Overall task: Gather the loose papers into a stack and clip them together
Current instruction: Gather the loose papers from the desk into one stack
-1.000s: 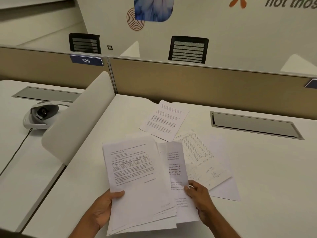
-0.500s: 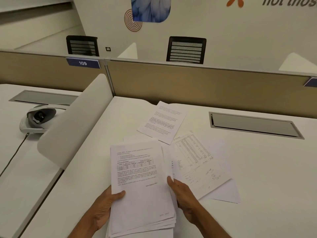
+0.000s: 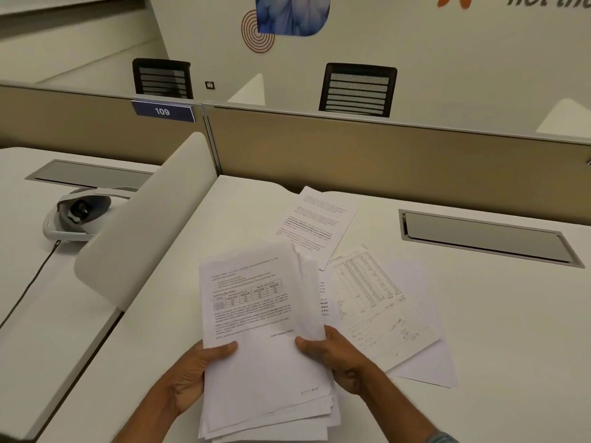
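109 on blue label (image 3: 163,111); left hand (image 3: 192,375), right hand (image 3: 339,356) grip stack (image 3: 262,372).

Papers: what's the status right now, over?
Gripping the paper stack: left hand, right hand. Edges uneven, not clipped. Several loose sheets lie on the desk beyond; no clip in view.

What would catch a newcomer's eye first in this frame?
The stack of papers stands out first, held over the near part of the white desk, with the left hand and right hand gripping its two sides. Beyond it to the right, a printed text sheet and a table sheet with handwriting lie loose on the desk. A blue plate reading 109 sits on the partition at upper left.
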